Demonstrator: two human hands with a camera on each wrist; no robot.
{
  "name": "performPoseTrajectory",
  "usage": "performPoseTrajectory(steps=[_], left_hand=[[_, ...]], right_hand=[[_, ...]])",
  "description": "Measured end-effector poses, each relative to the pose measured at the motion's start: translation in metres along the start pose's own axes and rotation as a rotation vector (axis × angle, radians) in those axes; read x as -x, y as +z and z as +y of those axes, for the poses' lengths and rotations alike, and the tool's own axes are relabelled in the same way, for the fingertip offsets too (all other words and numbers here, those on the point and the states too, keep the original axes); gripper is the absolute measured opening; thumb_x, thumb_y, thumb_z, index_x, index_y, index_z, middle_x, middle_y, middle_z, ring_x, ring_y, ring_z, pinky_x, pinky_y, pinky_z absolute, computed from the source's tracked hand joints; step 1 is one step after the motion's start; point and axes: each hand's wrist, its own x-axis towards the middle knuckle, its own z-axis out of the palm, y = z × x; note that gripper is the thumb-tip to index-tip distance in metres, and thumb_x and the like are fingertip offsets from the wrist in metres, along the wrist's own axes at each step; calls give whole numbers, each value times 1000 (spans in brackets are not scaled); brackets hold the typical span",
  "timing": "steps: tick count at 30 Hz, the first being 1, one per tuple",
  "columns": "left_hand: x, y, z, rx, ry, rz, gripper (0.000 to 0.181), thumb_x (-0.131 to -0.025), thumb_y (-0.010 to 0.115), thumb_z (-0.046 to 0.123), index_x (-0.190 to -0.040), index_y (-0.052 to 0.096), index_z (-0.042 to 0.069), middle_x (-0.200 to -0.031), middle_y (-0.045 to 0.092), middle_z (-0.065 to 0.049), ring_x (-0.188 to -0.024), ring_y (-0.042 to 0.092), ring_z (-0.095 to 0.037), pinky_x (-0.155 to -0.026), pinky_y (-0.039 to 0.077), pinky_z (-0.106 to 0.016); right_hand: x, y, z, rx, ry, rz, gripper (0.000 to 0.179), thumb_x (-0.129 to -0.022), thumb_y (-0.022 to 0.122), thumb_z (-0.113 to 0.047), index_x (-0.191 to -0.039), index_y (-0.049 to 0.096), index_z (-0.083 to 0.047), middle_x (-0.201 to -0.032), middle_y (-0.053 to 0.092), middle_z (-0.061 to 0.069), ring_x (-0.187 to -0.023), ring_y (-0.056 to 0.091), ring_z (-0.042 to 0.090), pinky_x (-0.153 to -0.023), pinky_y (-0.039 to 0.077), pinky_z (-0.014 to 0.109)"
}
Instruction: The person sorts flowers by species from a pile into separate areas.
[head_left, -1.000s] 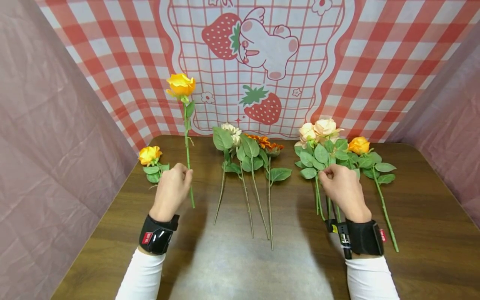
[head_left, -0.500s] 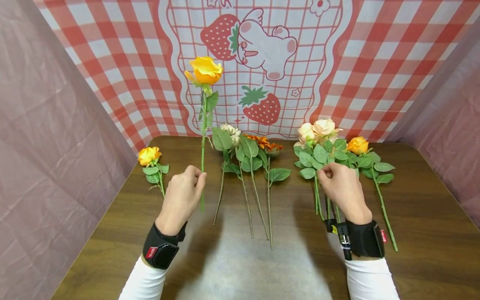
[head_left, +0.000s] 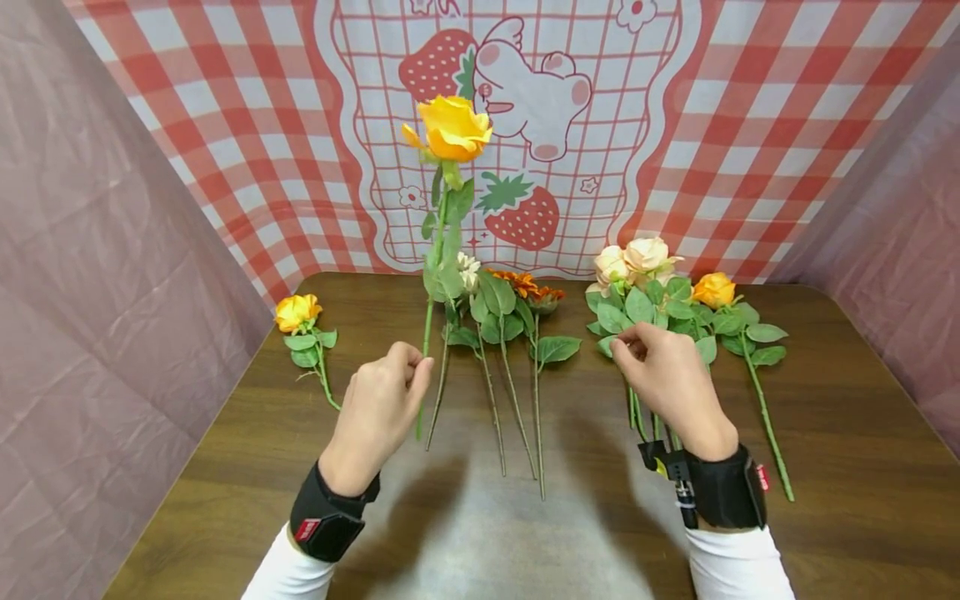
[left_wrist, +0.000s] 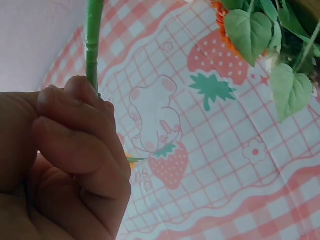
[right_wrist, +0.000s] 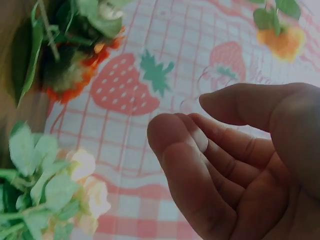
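Observation:
My left hand [head_left: 378,412] pinches the green stem of a yellow rose [head_left: 453,129] between thumb and fingers. The rose stands upright, its bloom high in front of the backdrop. In the left wrist view the stem [left_wrist: 93,45] rises from the curled fingers. My right hand [head_left: 671,387] hovers over the stems of the cream roses [head_left: 647,257]. Its fingers are loosely bent, and the right wrist view shows a gap between thumb and index finger [right_wrist: 187,172] with nothing in it.
Several white and orange flowers [head_left: 517,283] lie mid-table, stems toward me. Another yellow rose [head_left: 297,312] lies at the left, and an orange-yellow rose [head_left: 714,290] at the right. A checked strawberry cloth [head_left: 757,125] hangs behind the wooden table [head_left: 600,533].
My left hand has carried the yellow rose rightward and closer, so its bloom looks larger and higher. The right hand has shifted slightly left, its fingers a little looser.

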Motion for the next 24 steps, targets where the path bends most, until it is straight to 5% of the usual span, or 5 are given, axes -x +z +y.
performPoseTrajectory(steps=[12,24], left_hand=[[4,1,12,30,53,15,13,-91,70,8,-87,59,3,-66,65,-3,-52,54,-10,-48,44,-27],[10,14,26,132,232,48,17,-86,74,1,-90,57,2,-69,65,-2,-55,58,-8,-49,46,-22]], right_hand=[[7,10,-37,-36,-170,-87,8,-92,67,-10,-95,72,-5,-78,70,3,-65,60,11,-60,50,32],[20,34,-77,-411,-286,-180,33,-98,63,-12,-130,62,-6,-88,66,-2,-64,55,2,-58,49,23]])
